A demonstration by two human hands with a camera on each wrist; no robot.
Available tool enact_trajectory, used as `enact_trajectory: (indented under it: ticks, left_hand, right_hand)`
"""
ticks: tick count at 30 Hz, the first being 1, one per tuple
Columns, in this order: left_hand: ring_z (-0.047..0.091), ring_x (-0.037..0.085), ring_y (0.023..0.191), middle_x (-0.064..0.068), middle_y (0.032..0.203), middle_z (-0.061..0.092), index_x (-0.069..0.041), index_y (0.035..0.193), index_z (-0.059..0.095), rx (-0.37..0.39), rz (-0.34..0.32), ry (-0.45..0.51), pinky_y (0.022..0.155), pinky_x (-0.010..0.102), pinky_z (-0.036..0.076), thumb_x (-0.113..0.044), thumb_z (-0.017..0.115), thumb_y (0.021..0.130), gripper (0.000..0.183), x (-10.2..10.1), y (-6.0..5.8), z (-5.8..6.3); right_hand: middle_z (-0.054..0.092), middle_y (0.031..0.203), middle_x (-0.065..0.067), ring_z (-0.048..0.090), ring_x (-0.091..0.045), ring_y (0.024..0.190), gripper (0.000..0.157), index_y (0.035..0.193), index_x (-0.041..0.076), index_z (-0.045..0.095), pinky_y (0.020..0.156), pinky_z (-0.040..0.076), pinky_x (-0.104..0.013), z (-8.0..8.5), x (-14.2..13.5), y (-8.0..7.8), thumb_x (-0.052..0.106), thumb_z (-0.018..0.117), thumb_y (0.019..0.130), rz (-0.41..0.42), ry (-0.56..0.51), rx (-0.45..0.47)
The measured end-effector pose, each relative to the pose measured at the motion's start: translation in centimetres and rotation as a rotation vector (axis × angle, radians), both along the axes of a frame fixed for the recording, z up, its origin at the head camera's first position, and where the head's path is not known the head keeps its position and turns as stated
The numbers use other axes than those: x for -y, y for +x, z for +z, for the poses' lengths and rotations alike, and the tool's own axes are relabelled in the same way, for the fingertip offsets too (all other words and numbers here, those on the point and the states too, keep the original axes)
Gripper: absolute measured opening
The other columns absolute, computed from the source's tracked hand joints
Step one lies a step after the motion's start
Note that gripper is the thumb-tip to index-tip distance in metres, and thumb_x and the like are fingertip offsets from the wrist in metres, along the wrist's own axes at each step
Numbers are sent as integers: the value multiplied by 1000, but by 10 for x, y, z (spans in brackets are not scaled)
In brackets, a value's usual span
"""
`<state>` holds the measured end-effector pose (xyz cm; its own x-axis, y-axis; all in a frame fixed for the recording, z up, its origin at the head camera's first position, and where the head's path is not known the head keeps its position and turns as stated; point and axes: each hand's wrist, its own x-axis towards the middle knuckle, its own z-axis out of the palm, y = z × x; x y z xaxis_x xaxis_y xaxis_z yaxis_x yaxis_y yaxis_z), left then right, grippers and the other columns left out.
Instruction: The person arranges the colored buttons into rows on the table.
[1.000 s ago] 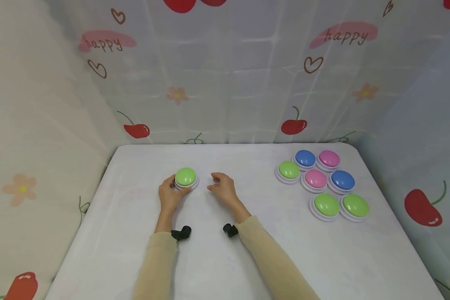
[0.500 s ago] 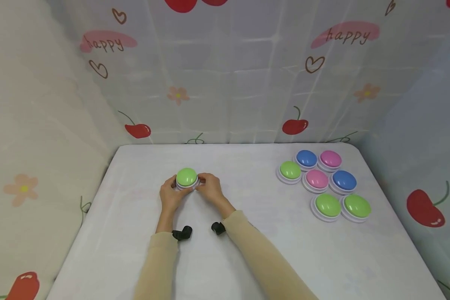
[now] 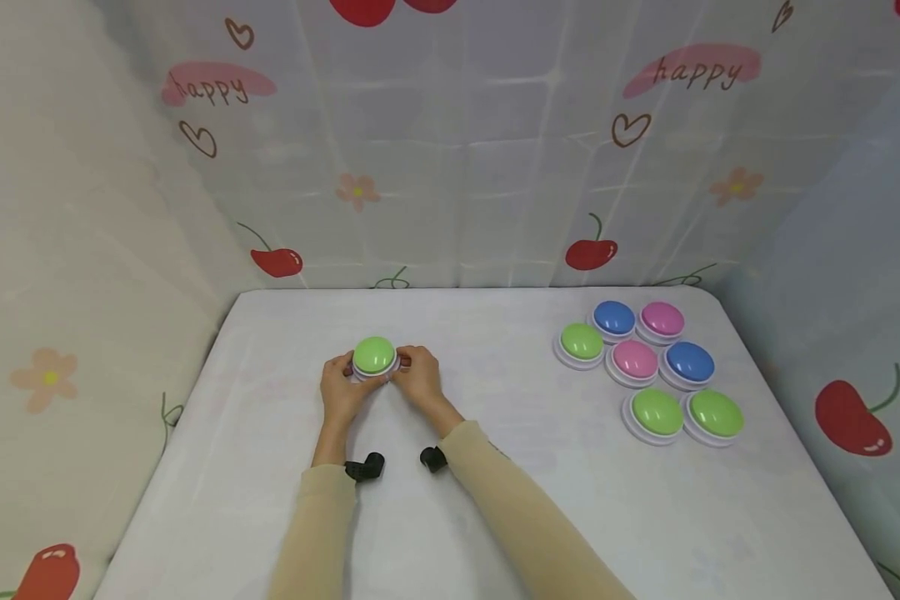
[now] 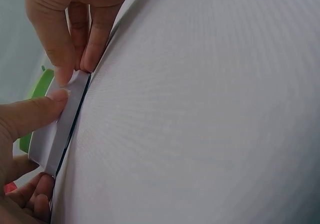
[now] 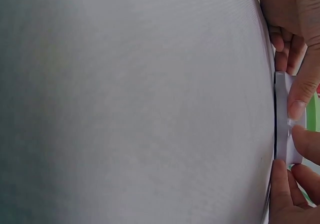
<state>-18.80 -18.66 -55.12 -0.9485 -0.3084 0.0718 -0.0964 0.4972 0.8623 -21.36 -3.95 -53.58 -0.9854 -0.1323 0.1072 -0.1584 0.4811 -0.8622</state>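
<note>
A green domed push button (image 3: 373,355) with a round white base sits on the white table, left of the middle. My left hand (image 3: 341,392) holds its base from the left, thumb along the near side. From the right, my right hand (image 3: 419,378) pinches the same base. The left wrist view shows both thumbs close together on the white base (image 4: 52,136), with fingertips low at its sides. In the right wrist view, the base (image 5: 283,119) stands flat against the tabletop between the two hands.
On the right of the white table (image 3: 510,467) stands a cluster of similar push buttons: several green ones (image 3: 657,412), two blue ones (image 3: 690,362) and two pink ones (image 3: 634,359). A patterned curtain (image 3: 465,167) rises behind the table and along both sides.
My right hand has moved left and taken hold of the green push button's right side. The left hand has kept its grip, and the button stays in place.
</note>
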Motion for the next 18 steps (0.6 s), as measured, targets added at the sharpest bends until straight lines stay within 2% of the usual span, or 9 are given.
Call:
enact_trajectory:
  ticks: [7,10,13,15,18]
  left_hand:
    - [48,36,110,27,126,48,11,136,47,25,-10,-23,97,49,41,-20,89,68,86,0,1,5]
    - [50,39,113,29,127,48,13,139,42,72,-14,-53,100,50,42,-19,87,71,87,-1,3,13]
    - [50,41,115,30,130,45,10,141,41,103,16,-90,100,51,43,-15,83,73,84,-3,5,26]
    - [51,41,116,29,131,45,7,141,43,86,48,-108,98,50,44,-12,82,74,80,-6,6,35]
    - [51,38,114,25,131,46,3,140,47,5,77,-88,96,49,45,-11,81,75,74,-15,9,49]
  right_hand:
    - [65,106,-19,67,-27,98,37,115,-5,67,81,56,-20,-1,-1,0,-2,74,78,17,-19,14]
    - [66,107,-20,67,-29,100,41,117,-5,65,84,57,-26,0,-4,-1,-1,76,78,24,-25,33]
    - [66,109,-18,65,-28,102,45,121,-2,65,88,56,-32,2,-15,-2,3,78,79,12,-43,81]
    - [66,113,-17,64,-28,105,46,124,0,64,90,55,-34,4,-28,-2,5,77,80,-7,-64,119]
    - [65,121,-12,63,-26,109,46,126,5,63,91,55,-35,11,-51,0,10,77,83,-57,-82,161]
